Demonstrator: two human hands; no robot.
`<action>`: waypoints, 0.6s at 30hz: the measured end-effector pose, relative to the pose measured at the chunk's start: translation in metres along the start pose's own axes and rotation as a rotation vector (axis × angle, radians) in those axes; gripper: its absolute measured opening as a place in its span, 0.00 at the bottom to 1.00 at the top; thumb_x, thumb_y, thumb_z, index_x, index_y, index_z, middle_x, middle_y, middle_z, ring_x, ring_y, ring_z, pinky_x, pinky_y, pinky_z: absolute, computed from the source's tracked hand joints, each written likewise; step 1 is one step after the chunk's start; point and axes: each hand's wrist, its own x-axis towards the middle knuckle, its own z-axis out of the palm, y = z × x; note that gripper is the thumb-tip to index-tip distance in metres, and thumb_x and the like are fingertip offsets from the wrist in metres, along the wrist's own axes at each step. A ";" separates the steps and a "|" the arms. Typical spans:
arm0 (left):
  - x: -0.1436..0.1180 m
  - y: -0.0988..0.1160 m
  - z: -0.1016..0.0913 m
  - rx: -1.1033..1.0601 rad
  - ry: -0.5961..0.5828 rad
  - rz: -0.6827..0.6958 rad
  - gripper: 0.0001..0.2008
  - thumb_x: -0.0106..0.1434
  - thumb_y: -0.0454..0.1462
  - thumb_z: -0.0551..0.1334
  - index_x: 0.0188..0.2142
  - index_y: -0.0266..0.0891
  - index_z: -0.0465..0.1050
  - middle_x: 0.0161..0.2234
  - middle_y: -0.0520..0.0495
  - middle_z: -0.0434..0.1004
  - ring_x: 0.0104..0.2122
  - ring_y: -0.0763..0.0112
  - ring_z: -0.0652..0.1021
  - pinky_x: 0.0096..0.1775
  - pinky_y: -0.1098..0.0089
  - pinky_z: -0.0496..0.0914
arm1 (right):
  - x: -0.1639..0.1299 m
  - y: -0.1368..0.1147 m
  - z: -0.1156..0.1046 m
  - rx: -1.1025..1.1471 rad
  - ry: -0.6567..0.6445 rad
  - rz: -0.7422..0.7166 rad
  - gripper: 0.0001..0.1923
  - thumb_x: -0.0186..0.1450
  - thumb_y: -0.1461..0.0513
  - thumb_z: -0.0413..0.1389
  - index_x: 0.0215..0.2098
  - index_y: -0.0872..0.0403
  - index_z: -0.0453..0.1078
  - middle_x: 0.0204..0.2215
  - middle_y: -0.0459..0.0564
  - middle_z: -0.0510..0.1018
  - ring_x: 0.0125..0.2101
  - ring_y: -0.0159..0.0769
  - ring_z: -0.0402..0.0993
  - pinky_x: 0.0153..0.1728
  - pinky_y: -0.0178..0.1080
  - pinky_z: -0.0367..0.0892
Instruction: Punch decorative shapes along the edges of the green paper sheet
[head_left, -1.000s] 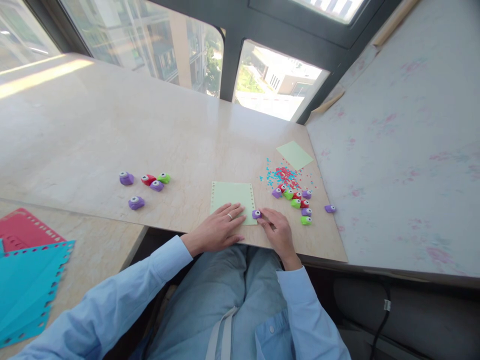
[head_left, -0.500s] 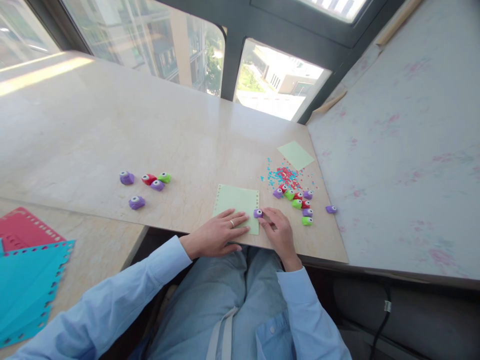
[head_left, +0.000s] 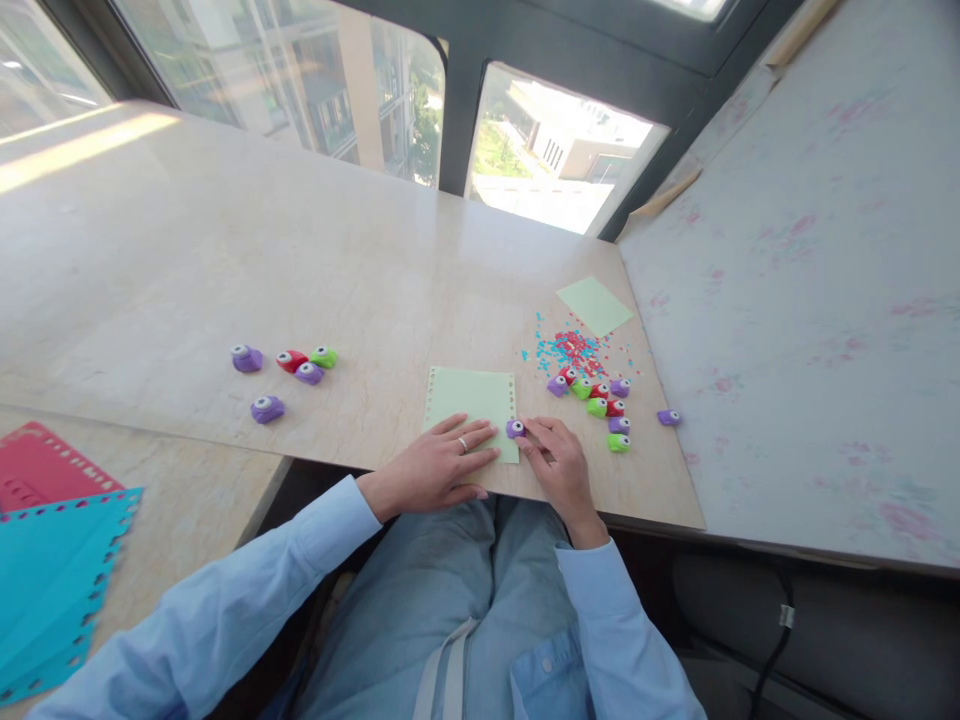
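Note:
A pale green sheet of paper [head_left: 471,393] lies near the front edge of the table, with small holes punched along its left and right edges. My left hand [head_left: 439,462] rests flat on it, fingers spread, a ring on one finger. My right hand [head_left: 559,465] grips a small purple craft punch [head_left: 515,428] between thumb and fingers, at the sheet's right edge. The paper edge under the punch is hidden. Further right sits a cluster of purple, green and red punches [head_left: 598,407].
Blue and red confetti [head_left: 574,350] is scattered beyond the cluster, beside another green paper [head_left: 596,306]. A lone purple punch [head_left: 668,417] lies near the papered wall. Several punches [head_left: 292,361] stand at left. Punched blue [head_left: 64,590] and red sheets [head_left: 49,468] lie at lower left.
The view has shifted slightly. Both hands keep nearly the same places, the left flat on the paper and the right on the purple craft punch at the right edge.

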 end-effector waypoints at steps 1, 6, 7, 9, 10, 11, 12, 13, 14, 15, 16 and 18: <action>0.001 -0.001 -0.001 -0.001 -0.002 0.002 0.26 0.70 0.50 0.56 0.61 0.38 0.67 0.65 0.34 0.64 0.65 0.53 0.65 0.65 0.50 0.56 | 0.000 0.000 0.000 0.001 -0.006 -0.002 0.14 0.70 0.56 0.56 0.51 0.49 0.77 0.43 0.53 0.80 0.42 0.42 0.76 0.43 0.44 0.70; 0.002 -0.007 -0.003 -0.013 0.010 0.010 0.24 0.71 0.49 0.54 0.60 0.39 0.68 0.64 0.35 0.65 0.64 0.53 0.67 0.65 0.49 0.57 | -0.001 0.000 -0.001 -0.004 -0.012 -0.004 0.14 0.70 0.55 0.56 0.50 0.49 0.77 0.42 0.53 0.80 0.42 0.42 0.76 0.44 0.45 0.69; 0.002 -0.008 -0.003 -0.015 0.012 0.012 0.24 0.71 0.48 0.54 0.60 0.39 0.68 0.64 0.35 0.65 0.64 0.53 0.67 0.64 0.49 0.57 | -0.002 0.000 -0.001 -0.001 -0.013 -0.001 0.14 0.70 0.55 0.57 0.50 0.49 0.77 0.42 0.53 0.80 0.42 0.42 0.76 0.44 0.45 0.69; 0.002 -0.010 -0.003 -0.019 0.014 0.016 0.24 0.71 0.48 0.54 0.60 0.39 0.68 0.64 0.35 0.66 0.63 0.53 0.67 0.64 0.49 0.57 | -0.002 -0.001 -0.002 0.008 -0.020 0.007 0.14 0.70 0.55 0.57 0.50 0.49 0.77 0.42 0.53 0.80 0.42 0.42 0.76 0.44 0.45 0.69; 0.002 -0.010 -0.002 -0.020 0.017 0.019 0.23 0.71 0.48 0.54 0.60 0.39 0.68 0.64 0.35 0.66 0.63 0.53 0.67 0.64 0.49 0.57 | -0.002 -0.001 -0.002 0.012 -0.021 0.009 0.14 0.70 0.55 0.57 0.50 0.49 0.77 0.42 0.53 0.80 0.42 0.42 0.75 0.44 0.45 0.69; 0.002 -0.010 -0.002 -0.020 0.022 0.020 0.23 0.71 0.47 0.54 0.60 0.38 0.68 0.64 0.35 0.66 0.63 0.53 0.67 0.64 0.49 0.58 | -0.002 -0.001 -0.002 0.014 -0.020 0.009 0.14 0.70 0.55 0.57 0.50 0.49 0.77 0.41 0.53 0.80 0.41 0.41 0.75 0.44 0.45 0.70; 0.001 -0.010 -0.002 -0.019 0.028 0.022 0.23 0.72 0.47 0.54 0.60 0.38 0.69 0.63 0.35 0.66 0.63 0.52 0.67 0.64 0.49 0.58 | -0.002 -0.001 -0.001 0.015 -0.017 0.010 0.14 0.70 0.55 0.57 0.50 0.49 0.77 0.41 0.53 0.80 0.41 0.41 0.75 0.44 0.45 0.70; 0.001 -0.010 -0.001 -0.019 0.034 0.025 0.22 0.72 0.47 0.55 0.59 0.38 0.69 0.63 0.35 0.66 0.63 0.52 0.67 0.64 0.48 0.58 | -0.002 -0.001 -0.001 0.016 -0.013 0.010 0.14 0.70 0.55 0.57 0.50 0.49 0.77 0.41 0.52 0.80 0.41 0.41 0.75 0.44 0.45 0.70; 0.001 -0.009 -0.001 -0.019 0.040 0.027 0.22 0.72 0.46 0.54 0.59 0.38 0.69 0.63 0.35 0.67 0.63 0.52 0.67 0.63 0.48 0.59 | -0.001 -0.001 -0.001 0.018 -0.009 0.011 0.14 0.70 0.55 0.57 0.50 0.49 0.78 0.40 0.52 0.80 0.41 0.41 0.75 0.43 0.44 0.70; 0.001 -0.009 -0.001 -0.019 0.046 0.029 0.22 0.72 0.46 0.54 0.58 0.38 0.70 0.63 0.35 0.67 0.63 0.52 0.67 0.63 0.48 0.59 | -0.001 -0.001 -0.001 0.022 -0.005 0.013 0.14 0.70 0.55 0.57 0.50 0.49 0.78 0.40 0.53 0.80 0.40 0.41 0.75 0.43 0.44 0.70; 0.000 -0.008 0.000 -0.020 0.053 0.032 0.21 0.72 0.46 0.54 0.58 0.38 0.70 0.63 0.35 0.67 0.63 0.52 0.67 0.63 0.48 0.59 | -0.001 -0.002 -0.001 0.024 -0.002 0.017 0.14 0.70 0.55 0.57 0.49 0.49 0.78 0.40 0.53 0.80 0.40 0.41 0.75 0.42 0.44 0.71; -0.001 -0.007 0.000 -0.024 0.066 0.040 0.20 0.72 0.45 0.54 0.57 0.38 0.71 0.62 0.36 0.68 0.63 0.52 0.68 0.63 0.48 0.60 | -0.001 -0.002 -0.001 0.026 0.001 0.025 0.14 0.70 0.55 0.57 0.50 0.50 0.78 0.39 0.53 0.80 0.39 0.40 0.75 0.40 0.43 0.71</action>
